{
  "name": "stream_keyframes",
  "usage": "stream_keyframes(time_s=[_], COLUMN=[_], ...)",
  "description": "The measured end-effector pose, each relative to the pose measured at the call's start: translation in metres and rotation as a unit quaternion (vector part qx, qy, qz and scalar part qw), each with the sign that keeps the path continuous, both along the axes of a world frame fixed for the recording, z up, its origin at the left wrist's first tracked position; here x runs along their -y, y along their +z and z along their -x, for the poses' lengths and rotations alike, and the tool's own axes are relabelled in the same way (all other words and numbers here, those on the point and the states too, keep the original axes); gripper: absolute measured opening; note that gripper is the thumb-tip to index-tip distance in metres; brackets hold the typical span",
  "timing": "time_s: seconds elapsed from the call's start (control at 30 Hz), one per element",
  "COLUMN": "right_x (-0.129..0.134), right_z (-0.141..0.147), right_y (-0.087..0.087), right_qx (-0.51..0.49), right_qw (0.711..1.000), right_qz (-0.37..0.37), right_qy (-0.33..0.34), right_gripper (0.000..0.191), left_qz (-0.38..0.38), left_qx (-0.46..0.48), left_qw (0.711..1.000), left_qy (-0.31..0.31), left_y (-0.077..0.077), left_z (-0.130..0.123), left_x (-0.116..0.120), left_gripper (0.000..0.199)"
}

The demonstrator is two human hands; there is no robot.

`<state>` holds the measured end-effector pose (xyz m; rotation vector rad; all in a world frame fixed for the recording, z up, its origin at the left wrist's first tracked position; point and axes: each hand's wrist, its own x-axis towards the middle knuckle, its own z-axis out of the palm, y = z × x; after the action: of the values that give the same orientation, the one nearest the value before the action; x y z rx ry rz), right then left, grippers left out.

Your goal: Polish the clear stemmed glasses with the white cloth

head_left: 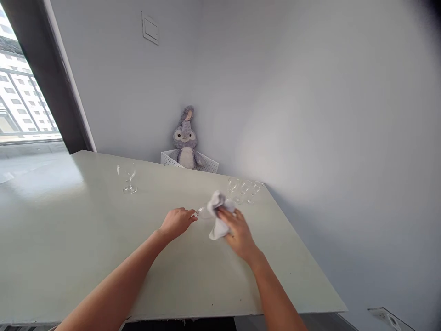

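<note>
- Table, pale and smooth-topped: it spreads beneath your forearms. Its hard surface could chip any glass that drops or tips.
- Soft toy, grey and white: it sits in a white basket beyond the far edge, well apart from your hands.
- Right hand: your fingers are closed around the cloth, blurred. A hard push or twist here would likely pull the glass from your other hand.
- Left hand: your fingertips pinch the narrow end of a glass. So slight a hold could slip if the glass turns; too much squeeze might strain it.
- Cloth, white: bunched in your right hand, it overlaps the bowl end of the glass. A loose fold could snag the rim.
- Lone glass, clear, stemmed: upright, to the left, well apart from you.
- Held glass, clear: on its side between your hands, partly hidden by cloth; you cannot tell whether it touches the table.
- Small glasses, three: grouped near the right corner, beyond the cloth. A wide sweep of your right hand could topple them.
</note>
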<state>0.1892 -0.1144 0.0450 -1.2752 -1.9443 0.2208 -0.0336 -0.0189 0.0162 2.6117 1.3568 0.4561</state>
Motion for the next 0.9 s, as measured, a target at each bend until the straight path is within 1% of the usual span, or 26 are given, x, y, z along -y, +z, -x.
stream_keyframes(time_s=[0.07,0.1,0.13,0.2,0.27,0.33,0.4,0.43,0.47,0.5,0.53,0.57,0.6,0.67,0.7,0.73,0.77,0.8,0.83,0.87,0.9], right_x=[0.003,0.002,0.001,-0.006,-0.016,-0.029,-0.041,-0.047,-0.052,-0.056,-0.060,-0.062,-0.065,-0.066,-0.066,-0.065,-0.064,-0.062,-0.059,-0.056,-0.053], right_z=[0.018,0.027,0.034,0.046,0.052,0.050,0.039,0.032,0.024,0.017,0.011,0.007,0.005,0.012,0.020,0.029,0.040,0.051,0.062,0.072,0.080], right_y=[0.004,0.005,0.004,0.001,-0.002,-0.001,0.003,0.005,0.008,0.010,0.010,0.010,0.007,-0.003,-0.009,-0.016,-0.022,-0.028,-0.032,-0.036,-0.038], right_qx=[0.134,0.169,0.186,0.191,0.177,0.145,0.068,0.008,-0.064,-0.146,-0.235,-0.324,-0.410,-0.554,-0.609,-0.650,-0.680,-0.700,-0.710,-0.709,-0.698], right_qw=[0.990,0.984,0.981,0.982,0.984,0.989,0.995,0.992,0.981,0.960,0.931,0.894,0.855,0.777,0.743,0.715,0.694,0.681,0.676,0.680,0.692], right_qz=[0.026,0.029,0.023,-0.004,-0.019,0.008,0.078,0.128,0.183,0.234,0.275,0.302,0.312,0.292,0.273,0.253,0.233,0.213,0.197,0.186,0.181], right_qy=[0.046,0.050,0.043,0.009,-0.026,-0.035,-0.014,0.004,0.021,0.038,0.052,0.061,0.065,0.062,0.054,0.043,0.032,0.026,0.024,0.027,0.033], right_gripper=[0.059,0.062,0.059,0.044,0.031,0.023,0.021,0.021,0.022,0.023,0.025,0.027,0.028,0.025,0.022,0.017,0.012,0.008,0.006,0.007,0.008], left_qz=[-0.003,-0.005,-0.009,-0.027,-0.057,-0.083,-0.091,-0.087,-0.079,-0.067,-0.052,-0.036,-0.019,0.021,0.041,0.058,0.070,0.077,0.078,0.076,0.072], left_qx=[0.003,0.004,0.004,0.006,0.003,0.003,0.020,0.033,0.048,0.060,0.068,0.074,0.080,0.094,0.103,0.114,0.126,0.136,0.145,0.152,0.158], left_qw=[1.000,1.000,0.999,0.998,0.994,0.989,0.987,0.987,0.988,0.989,0.991,0.992,0.994,0.995,0.994,0.992,0.989,0.987,0.985,0.985,0.984], left_qy=[-0.018,-0.029,-0.040,-0.063,-0.092,-0.120,-0.131,-0.130,-0.124,-0.115,-0.104,-0.091,-0.074,-0.029,-0.006,0.017,0.032,0.039,0.041,0.038,0.036], left_y=[-0.003,-0.004,-0.005,-0.005,-0.006,-0.006,-0.006,-0.006,-0.006,-0.006,-0.006,-0.006,-0.006,-0.007,-0.009,-0.010,-0.012,-0.014,-0.016,-0.018,-0.019], left_z=[-0.004,-0.006,-0.008,-0.012,-0.015,-0.016,-0.015,-0.015,-0.015,-0.015,-0.016,-0.017,-0.019,-0.023,-0.025,-0.027,-0.028,-0.029,-0.029,-0.029,-0.030], left_x=[0.004,0.006,0.009,0.013,0.016,0.018,0.018,0.019,0.019,0.019,0.020,0.021,0.021,0.022,0.023,0.023,0.023,0.023,0.023,0.024,0.024], left_gripper=[0.025,0.025,0.025,0.025,0.027,0.030,0.032,0.032,0.032,0.033,0.034,0.034,0.035,0.037,0.037,0.038,0.036,0.033,0.029,0.028,0.033])
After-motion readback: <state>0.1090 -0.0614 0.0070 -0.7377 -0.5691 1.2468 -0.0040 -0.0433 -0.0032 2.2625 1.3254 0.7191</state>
